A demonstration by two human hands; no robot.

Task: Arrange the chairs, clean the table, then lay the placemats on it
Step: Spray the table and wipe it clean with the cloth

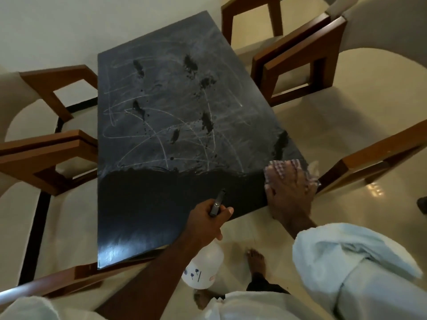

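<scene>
A long black table [143, 222] runs away from me, its far part covered with chalky scribbles and dark wet splashes, its near strip wiped dark. My right hand [288, 195] presses flat on a checked cloth [283, 168] at the table's near right corner. My left hand [205, 219] grips the trigger head of a white spray bottle [204, 267], which hangs below the near table edge. No placemats are in view.
Cream chairs with brown wooden arms ring the table: two on the left [46, 155], two on the right [298, 63], one at the far end [251, 12], one at the near left [69, 280]. My bare feet [256, 259] stand on the pale tiled floor.
</scene>
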